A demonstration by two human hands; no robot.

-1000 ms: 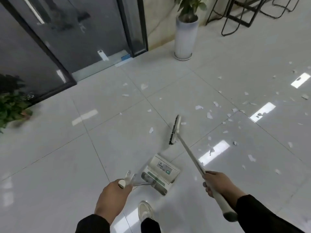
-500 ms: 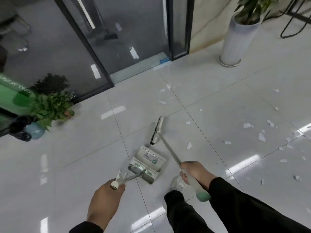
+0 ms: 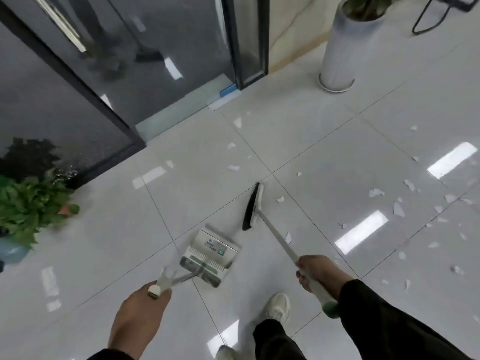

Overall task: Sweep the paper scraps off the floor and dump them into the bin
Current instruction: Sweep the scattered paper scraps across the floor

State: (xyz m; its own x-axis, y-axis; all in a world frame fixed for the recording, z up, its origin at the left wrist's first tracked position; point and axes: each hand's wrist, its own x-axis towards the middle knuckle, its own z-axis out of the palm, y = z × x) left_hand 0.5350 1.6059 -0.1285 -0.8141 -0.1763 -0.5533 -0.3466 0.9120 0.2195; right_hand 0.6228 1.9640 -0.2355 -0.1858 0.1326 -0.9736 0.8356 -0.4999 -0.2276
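My left hand grips the handle of a white and green dustpan, whose pan hangs low over the floor in front of my feet. My right hand grips the white handle of a broom, and the broom's dark bristle head rests on the tiles just beyond the dustpan. White paper scraps lie scattered over the glossy floor, mostly to the right, with a few ahead near the glass door. No bin is in view.
A glass door with dark frame stands ahead on the left. A tall white planter is at the back right, beside black chair legs. A leafy potted plant sits at the left. My white shoe is below the broom.
The view has swung left toward the glass door. The broom and dustpan have come with me, away from the thick patch of scraps on the right, and I have stepped forward.
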